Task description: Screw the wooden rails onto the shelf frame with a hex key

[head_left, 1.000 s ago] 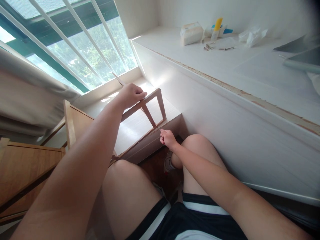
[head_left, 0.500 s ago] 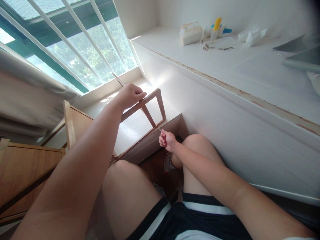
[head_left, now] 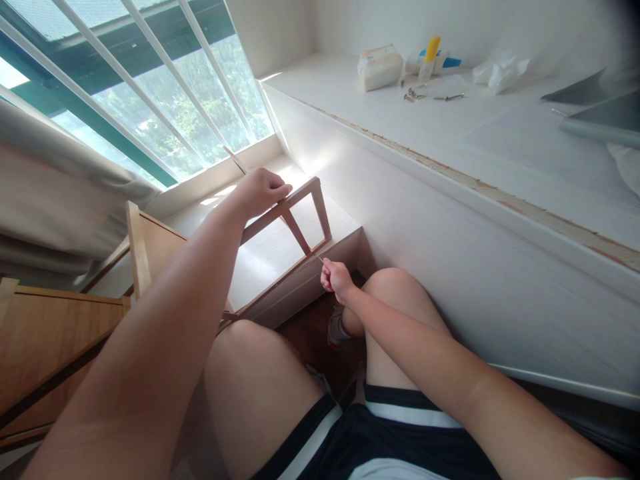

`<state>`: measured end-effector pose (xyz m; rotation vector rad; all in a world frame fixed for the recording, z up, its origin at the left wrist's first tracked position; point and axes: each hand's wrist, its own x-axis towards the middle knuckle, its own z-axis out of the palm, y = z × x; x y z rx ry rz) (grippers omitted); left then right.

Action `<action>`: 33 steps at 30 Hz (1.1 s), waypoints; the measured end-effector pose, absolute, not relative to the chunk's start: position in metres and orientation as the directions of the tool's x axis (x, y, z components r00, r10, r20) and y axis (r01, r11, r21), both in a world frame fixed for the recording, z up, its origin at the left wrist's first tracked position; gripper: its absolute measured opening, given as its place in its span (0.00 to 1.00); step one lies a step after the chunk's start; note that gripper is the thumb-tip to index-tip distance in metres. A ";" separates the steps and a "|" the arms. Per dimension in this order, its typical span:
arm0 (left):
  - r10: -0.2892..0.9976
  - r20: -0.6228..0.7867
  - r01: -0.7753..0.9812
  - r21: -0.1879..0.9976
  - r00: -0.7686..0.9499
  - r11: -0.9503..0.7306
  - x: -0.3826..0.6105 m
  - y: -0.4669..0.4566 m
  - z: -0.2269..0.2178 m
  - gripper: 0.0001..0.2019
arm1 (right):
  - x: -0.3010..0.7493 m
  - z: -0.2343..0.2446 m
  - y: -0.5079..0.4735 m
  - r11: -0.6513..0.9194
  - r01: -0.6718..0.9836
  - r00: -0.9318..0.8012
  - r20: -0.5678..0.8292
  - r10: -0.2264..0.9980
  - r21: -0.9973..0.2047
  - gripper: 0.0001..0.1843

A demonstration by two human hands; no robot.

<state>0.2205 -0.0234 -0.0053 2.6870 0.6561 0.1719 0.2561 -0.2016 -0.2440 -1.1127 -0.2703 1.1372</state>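
My left hand (head_left: pixel 260 190) is closed over the upper rail of a slim wooden frame (head_left: pixel 320 210) that leans over a white ledge (head_left: pixel 265 250) below the window. My right hand (head_left: pixel 336 279) is a closed fist around a thin metal tool (head_left: pixel 319 258), whose tip meets the frame's lower rail near its corner. Both of my bare knees are raised beneath the hands. More wooden furniture parts (head_left: pixel 50 340) lie at the left, joined to the frame.
A white platform (head_left: pixel 450 153) rises on the right. At its far end lie a tissue pack (head_left: pixel 379 67), a yellow-capped bottle (head_left: pixel 429 57), loose screws (head_left: pixel 433 95) and crumpled plastic (head_left: pixel 497 70). A barred window (head_left: pixel 165 100) and a curtain (head_left: pixel 60 193) fill the left.
My right hand has twisted slightly back and forth at the frame's lower rail. The left hand and the frame have stayed in place.
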 end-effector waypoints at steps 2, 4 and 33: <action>0.469 0.036 0.423 0.374 0.883 -0.825 0.221 -0.024 -0.005 0.17 | 0.254 -0.247 -0.198 -0.020 -0.521 0.495 -0.321 0.807 -0.854 0.22; 0.468 0.042 0.422 0.367 0.883 -0.829 0.221 -0.024 -0.006 0.17 | 0.253 -0.251 -0.196 -0.030 -0.462 0.529 -0.303 0.792 -0.886 0.23; 0.454 0.045 0.409 0.361 0.890 -0.838 0.220 -0.025 -0.006 0.19 | 0.265 -0.247 -0.202 -0.477 0.445 0.678 -0.064 0.733 -0.758 0.22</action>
